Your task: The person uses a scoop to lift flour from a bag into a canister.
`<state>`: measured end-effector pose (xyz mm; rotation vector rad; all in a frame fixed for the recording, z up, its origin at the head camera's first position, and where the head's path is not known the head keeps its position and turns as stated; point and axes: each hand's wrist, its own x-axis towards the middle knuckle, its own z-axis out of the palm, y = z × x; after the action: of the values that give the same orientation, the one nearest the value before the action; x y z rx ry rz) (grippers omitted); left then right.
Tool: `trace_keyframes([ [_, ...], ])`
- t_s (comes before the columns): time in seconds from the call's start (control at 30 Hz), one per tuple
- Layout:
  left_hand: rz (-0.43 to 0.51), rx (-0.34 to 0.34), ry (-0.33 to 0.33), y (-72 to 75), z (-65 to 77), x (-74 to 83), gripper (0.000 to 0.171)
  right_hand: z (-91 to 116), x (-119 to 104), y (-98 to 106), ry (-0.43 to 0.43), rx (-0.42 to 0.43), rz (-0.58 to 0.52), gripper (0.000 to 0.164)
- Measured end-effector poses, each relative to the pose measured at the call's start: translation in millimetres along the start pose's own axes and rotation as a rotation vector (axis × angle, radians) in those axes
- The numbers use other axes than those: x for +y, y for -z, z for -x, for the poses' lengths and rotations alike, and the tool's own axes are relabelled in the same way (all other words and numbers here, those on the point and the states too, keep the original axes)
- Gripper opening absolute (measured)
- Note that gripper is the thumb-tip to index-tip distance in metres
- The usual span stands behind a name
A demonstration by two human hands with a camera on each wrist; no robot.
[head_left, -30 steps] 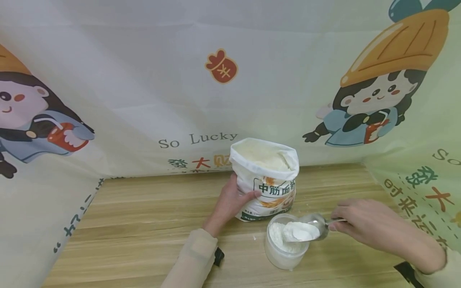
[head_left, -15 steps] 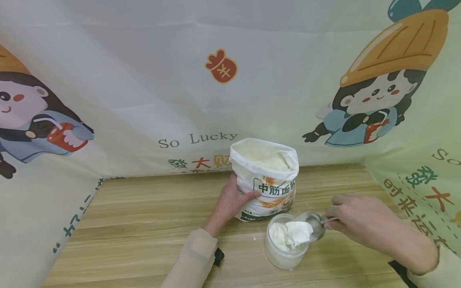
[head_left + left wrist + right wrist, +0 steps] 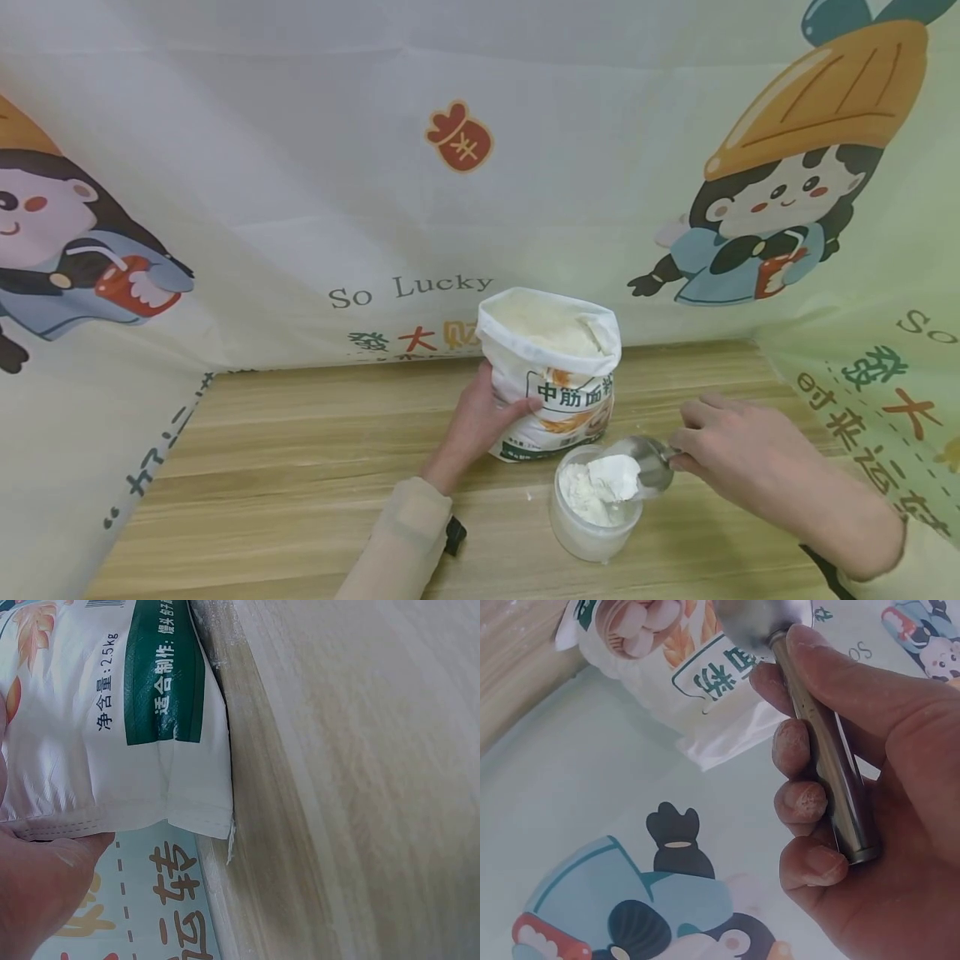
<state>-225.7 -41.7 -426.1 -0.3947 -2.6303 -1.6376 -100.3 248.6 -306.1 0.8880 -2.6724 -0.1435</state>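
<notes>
In the head view, the wooden surface [image 3: 300,475] takes the lower part of the frame, and a pale cloth [image 3: 300,192] with cartoon figures and the words "So Lucky" rises behind it and at both sides. Right of the centre stands a white bag [image 3: 553,379], its mouth folded open, with pale powder [image 3: 543,327] inside; the left hand [image 3: 483,417] grasps its left side. Just below is a clear round tub [image 3: 592,543] of white powder [image 3: 581,493]. A shiny metal scoop [image 3: 654,467], loaded, tilts over the tub's right rim, held by the right hand [image 3: 750,458].

In the left wrist view, the bag shows a dark green band at the upper left.

In the right wrist view, the fingers, dusty white, are wrapped around the scoop's handle.
</notes>
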Motion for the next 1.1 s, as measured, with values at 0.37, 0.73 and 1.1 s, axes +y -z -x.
trace_keyframes([
  [0.37,-0.004,0.003,0.006,0.0,-0.1,-0.3,0.084,0.4,4.0,0.9,0.124,0.148,0.07,0.025],
  [0.73,0.006,0.001,0.012,0.0,0.4,0.3,0.083,1.2,13.6,0.7,0.192,0.191,0.1,0.023],
  [1.1,0.011,-0.001,0.005,0.2,-0.2,-1.1,0.083,8.5,32.9,-4.8,0.113,0.199,-0.081,0.057],
])
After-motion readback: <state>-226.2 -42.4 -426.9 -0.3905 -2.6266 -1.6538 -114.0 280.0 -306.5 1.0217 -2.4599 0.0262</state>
